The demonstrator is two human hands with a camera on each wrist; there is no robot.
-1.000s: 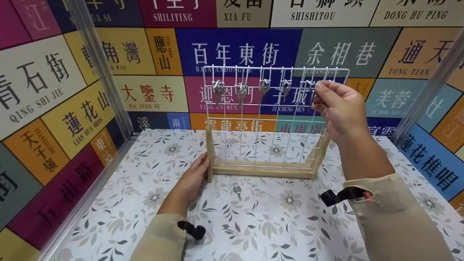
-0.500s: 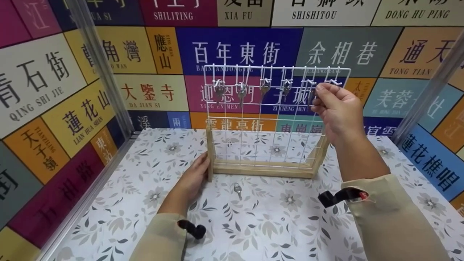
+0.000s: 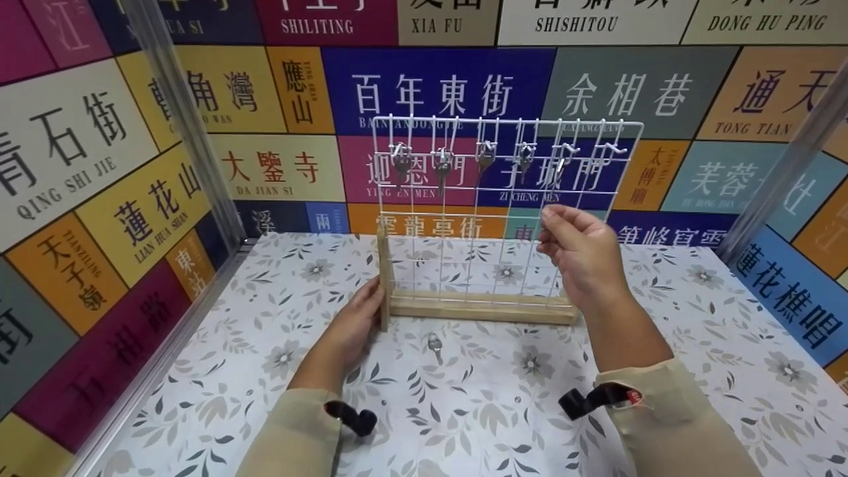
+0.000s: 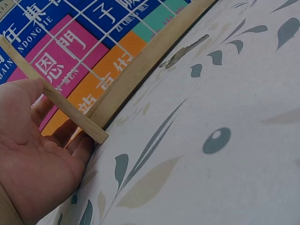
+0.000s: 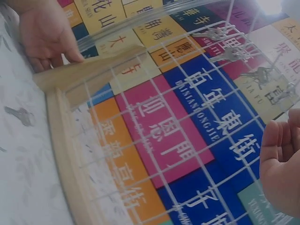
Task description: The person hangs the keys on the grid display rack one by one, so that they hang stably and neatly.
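Note:
A white wire grid rack [image 3: 474,191] on a wooden stand [image 3: 483,309] stands upright on the table. My left hand [image 3: 356,315] holds the stand's left wooden post [image 4: 70,110] low down, thumb and fingers on either side. Keys hang from several white hooks along the rack's top, one key [image 3: 561,167] on the fifth hook. The rightmost hook [image 3: 611,151] bears no key. My right hand [image 3: 586,255] is below the fifth hook, at the rack's right side, its fingers loosely bent with nothing visible in them. A loose key [image 3: 434,348] lies on the table in front of the stand.
A floral cloth [image 3: 490,411] covers the table. Panels with printed place names [image 3: 430,86] stand behind and at both sides, with clear corner posts [image 3: 189,126]. Black wrist devices [image 3: 599,397] stick out from both sleeves.
My right hand has let go of the key, which now hangs on the fifth hook, and has moved down and slightly left. The left hand has stayed on the post.

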